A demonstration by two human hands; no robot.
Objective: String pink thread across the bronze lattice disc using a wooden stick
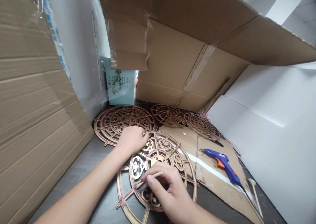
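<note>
A round openwork wooden panel [158, 150] with rings, spokes and scroll-shaped inserts lies in front of me. Over its lower middle is my right hand [170, 187], closed round a thin pale wooden stick [157, 175] pinched between thumb and fingers. Pinkish-red lines run along some of the panel's spokes. My left hand [132, 140] is at the panel's upper left edge, where it meets another round openwork panel [108, 122]. Its thumb points right, and its other fingers are bent down out of sight, so their grip is hidden.
Two more round panels [201, 126] lie at the back. A blue glue gun [223, 164] with an orange trigger rests on a cardboard sheet [229, 197], its cord running toward me. Beside it lies a pale stick with a knob [255, 192]. Cardboard walls [172, 56] and a light-blue box [125, 95] stand behind.
</note>
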